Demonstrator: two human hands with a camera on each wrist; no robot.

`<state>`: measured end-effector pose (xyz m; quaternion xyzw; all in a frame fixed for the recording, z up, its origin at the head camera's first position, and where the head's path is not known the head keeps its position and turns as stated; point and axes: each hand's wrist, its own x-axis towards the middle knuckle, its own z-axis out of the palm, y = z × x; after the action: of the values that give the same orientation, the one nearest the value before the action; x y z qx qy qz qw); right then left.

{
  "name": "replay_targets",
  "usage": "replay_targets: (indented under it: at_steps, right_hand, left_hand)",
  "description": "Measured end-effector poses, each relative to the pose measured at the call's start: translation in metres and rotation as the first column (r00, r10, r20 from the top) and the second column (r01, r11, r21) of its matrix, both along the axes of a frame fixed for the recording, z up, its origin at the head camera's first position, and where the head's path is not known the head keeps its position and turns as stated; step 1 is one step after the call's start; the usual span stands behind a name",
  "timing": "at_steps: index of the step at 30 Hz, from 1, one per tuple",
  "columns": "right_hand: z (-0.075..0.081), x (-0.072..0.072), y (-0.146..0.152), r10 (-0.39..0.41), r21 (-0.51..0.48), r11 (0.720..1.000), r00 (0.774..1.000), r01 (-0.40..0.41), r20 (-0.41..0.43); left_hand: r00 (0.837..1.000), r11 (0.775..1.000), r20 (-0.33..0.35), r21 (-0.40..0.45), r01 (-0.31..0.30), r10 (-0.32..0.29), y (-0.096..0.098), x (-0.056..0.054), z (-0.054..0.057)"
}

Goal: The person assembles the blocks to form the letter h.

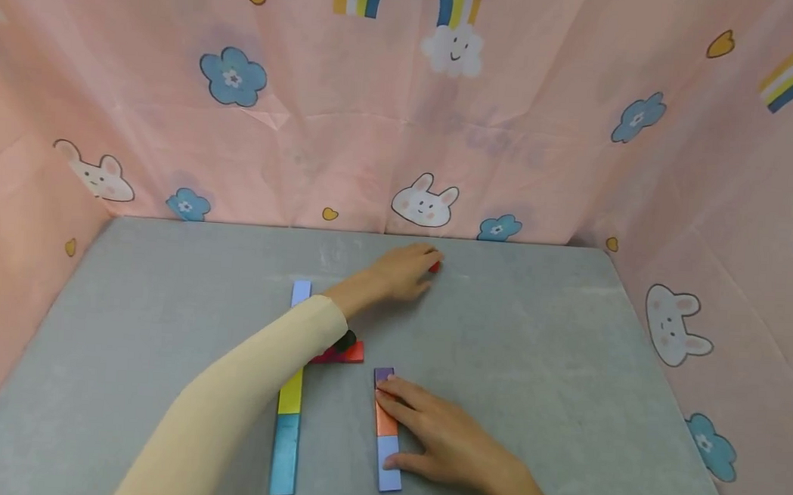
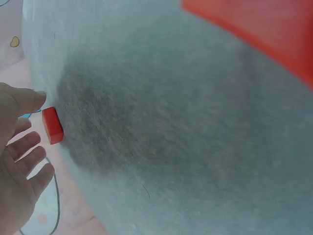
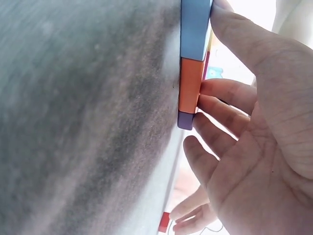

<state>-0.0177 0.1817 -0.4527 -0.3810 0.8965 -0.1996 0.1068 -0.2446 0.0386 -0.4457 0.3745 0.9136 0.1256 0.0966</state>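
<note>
At the far side of the table my left hand (image 1: 405,271) reaches over a small red block (image 1: 435,266). In the left wrist view its thumb and fingers (image 2: 30,152) are spread apart, right beside the red block (image 2: 52,126). My right hand (image 1: 453,440) rests with extended fingers on a short row of blocks laid end to end. That row runs from a purple block (image 1: 383,373) through an orange block (image 1: 386,422) to a light blue block (image 1: 389,480). Its fingertips touch the purple and orange end, and the thumb (image 3: 234,29) lies at the light blue block.
Left of that row stands a longer line with a light blue block (image 1: 301,291), a yellow block (image 1: 290,394) and a teal block (image 1: 284,456). A red block (image 1: 356,352) juts rightward from it; my left sleeve covers part. A pink printed curtain (image 1: 348,154) borders the grey table (image 1: 533,347).
</note>
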Motion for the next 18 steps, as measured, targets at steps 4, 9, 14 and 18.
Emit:
replay_targets:
  at_steps: [4, 9, 14, 18]
  right_hand:
    - [0.0, -0.002, 0.0, -0.004, 0.012, 1.0, 1.0, 0.004, -0.001]
    - [-0.002, -0.001, -0.001, -0.004, 0.013, 1.0, 1.0, 0.004, -0.011]
    - [-0.001, 0.002, 0.0, -0.01, 0.016, 1.0, 1.0, 0.01, 0.016]
    - [-0.001, 0.001, 0.0, -0.016, 0.01, 1.0, 0.999, 0.016, 0.028]
  left_hand:
    - [0.999, 0.997, -0.035, -0.068, 0.024, -0.027, 0.005, -0.007, 0.001]
    - [0.998, 0.996, -0.047, -0.077, 0.043, -0.046, 0.009, -0.011, -0.002]
    - [0.998, 0.996, -0.035, -0.08, 0.04, -0.043, 0.011, -0.007, 0.001]
    - [0.998, 0.996, -0.045, -0.087, 0.036, -0.04, 0.011, -0.008, 0.003]
